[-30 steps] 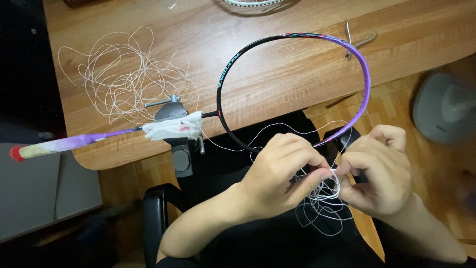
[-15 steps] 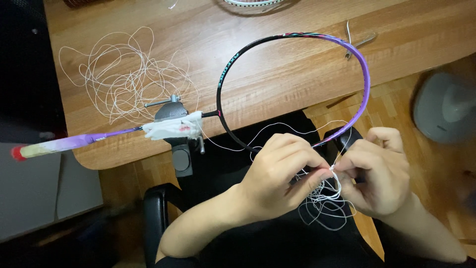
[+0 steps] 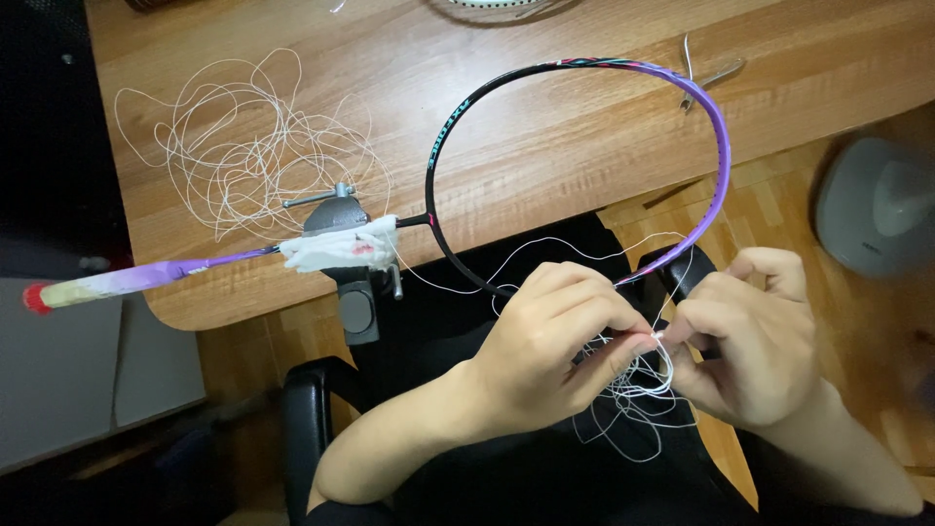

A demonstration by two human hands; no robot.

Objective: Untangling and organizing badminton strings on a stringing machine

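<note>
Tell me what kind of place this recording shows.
Probably a home desk used as a small workbench: a wooden table with a clamp vise holding an unstrung racket frame, loose string, and a fan on parquet.

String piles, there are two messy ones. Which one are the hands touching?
The small white tangle over the lap, below the racket frame. Left hand and right hand pinch it. The big tangle lies untouched on the wooden table.

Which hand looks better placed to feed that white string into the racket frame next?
Probably the right hand. It sits just below the purple side of the frame and pinches the string at its fingertips. The left hand pinches it too, but lies further under the black side.
</note>
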